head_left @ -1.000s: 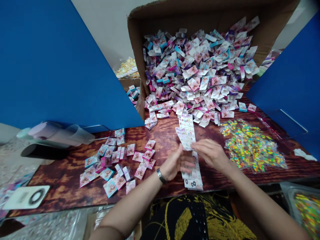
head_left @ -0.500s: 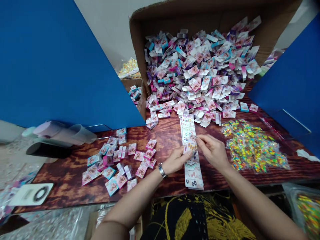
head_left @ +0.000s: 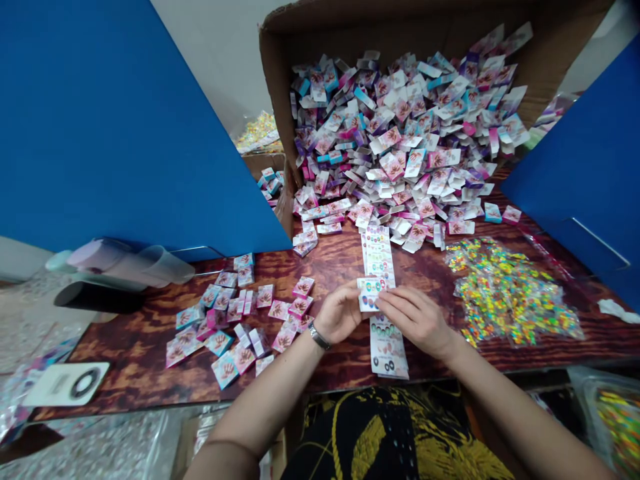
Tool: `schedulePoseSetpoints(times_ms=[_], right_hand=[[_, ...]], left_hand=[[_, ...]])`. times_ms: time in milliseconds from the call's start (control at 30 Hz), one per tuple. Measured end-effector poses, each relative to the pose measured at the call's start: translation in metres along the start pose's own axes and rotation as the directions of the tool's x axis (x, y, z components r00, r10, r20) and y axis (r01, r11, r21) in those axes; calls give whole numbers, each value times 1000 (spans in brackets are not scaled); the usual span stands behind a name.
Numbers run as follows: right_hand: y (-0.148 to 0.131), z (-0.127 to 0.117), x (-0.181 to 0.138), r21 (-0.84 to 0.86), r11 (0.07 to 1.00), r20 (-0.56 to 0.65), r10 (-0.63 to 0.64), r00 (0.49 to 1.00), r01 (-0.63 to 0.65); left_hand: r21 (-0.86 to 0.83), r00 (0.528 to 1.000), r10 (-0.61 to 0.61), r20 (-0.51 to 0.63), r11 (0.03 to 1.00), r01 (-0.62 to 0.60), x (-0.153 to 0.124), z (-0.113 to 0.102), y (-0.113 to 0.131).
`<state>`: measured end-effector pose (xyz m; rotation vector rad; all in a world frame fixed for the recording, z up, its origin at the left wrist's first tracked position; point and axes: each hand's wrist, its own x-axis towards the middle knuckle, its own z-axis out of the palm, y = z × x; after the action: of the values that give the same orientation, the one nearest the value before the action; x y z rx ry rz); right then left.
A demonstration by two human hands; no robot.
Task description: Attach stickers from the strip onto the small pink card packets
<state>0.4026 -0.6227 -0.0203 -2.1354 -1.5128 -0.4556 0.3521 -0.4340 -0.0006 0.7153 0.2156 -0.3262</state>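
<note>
Between my two hands is a small folded paper leaflet (head_left: 371, 294), white with rows of coloured ovals. My left hand (head_left: 341, 313), with a metal watch (head_left: 319, 335) at the wrist, grips its left edge. The fingers of my right hand (head_left: 417, 319) close over its right edge. Below the hands, a long strip of printed leaflets (head_left: 387, 347) lies on the dark red wood-grain table (head_left: 330, 267), its far end reaching the heap of little boxes. The hands cover its middle.
A big cardboard carton (head_left: 274, 87) lies on its side, spilling many small open boxes (head_left: 395, 163). Closed small boxes (head_left: 225, 367) are scattered at left. Bags of colourful bits (head_left: 515, 293) lie at right. Blue panels (head_left: 100, 127) flank the table; a white phone (head_left: 67, 385) sits at front left.
The leaflet has been folded smaller and now lies flatter, facing up. My right hand has come down over its right side; my left hand has shifted slightly left.
</note>
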Motion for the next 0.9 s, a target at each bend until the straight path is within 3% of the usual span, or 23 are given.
schedulePoseSetpoints(times_ms=[100, 167, 233, 333, 433, 500, 567, 633, 700, 733, 767, 833, 900], right_hand=[[-1, 0, 3, 57, 998, -20, 5, 1000, -4], [-4, 0, 8, 152, 982, -73, 123, 990, -111], [-9, 1, 13, 270, 916, -90, 329, 940, -295], [-16, 3, 21, 382, 762, -6, 568, 823, -523], [-14, 10, 23, 455, 631, 66, 680, 730, -629], [-3, 12, 17, 482, 596, 133, 675, 726, -643], [18, 7, 4, 385, 673, 169, 621, 766, -631], [45, -3, -17, 86, 766, 138, 624, 769, -637], [71, -14, -41, -324, 644, 97, 752, 652, -693], [81, -19, -52, -476, 546, 100, 812, 575, -689], [88, -22, -60, -551, 497, 116, 841, 529, -670], [93, -24, -69, -600, 475, 156, 859, 488, -644], [88, -21, -68, -548, 542, 209, 826, 523, -637]], left_hand=[[57, 995, 30, -98, 998, -25, 1, 1, -2], [128, 990, 68, -125, 990, -52, 2, 3, -5], [182, 990, 103, -92, 980, -85, 2, 5, -6], [354, 989, 148, -3, 925, -137, 4, 5, -5], [676, 972, 225, 60, 707, -205, 7, 3, -3], [814, 952, 299, 71, 535, -229, 10, 0, -3], [860, 931, 363, 48, 458, -223, 11, -4, -4], [858, 922, 388, 13, 469, -209, 11, -9, -5], [830, 925, 379, -30, 525, -188, 12, -13, -6], [811, 928, 368, -54, 559, -174, 12, -15, -8], [790, 931, 357, -78, 592, -161, 13, -17, -9], [747, 934, 339, -112, 649, -146, 16, -17, -13], [703, 937, 327, -125, 695, -149, 18, -15, -17]])
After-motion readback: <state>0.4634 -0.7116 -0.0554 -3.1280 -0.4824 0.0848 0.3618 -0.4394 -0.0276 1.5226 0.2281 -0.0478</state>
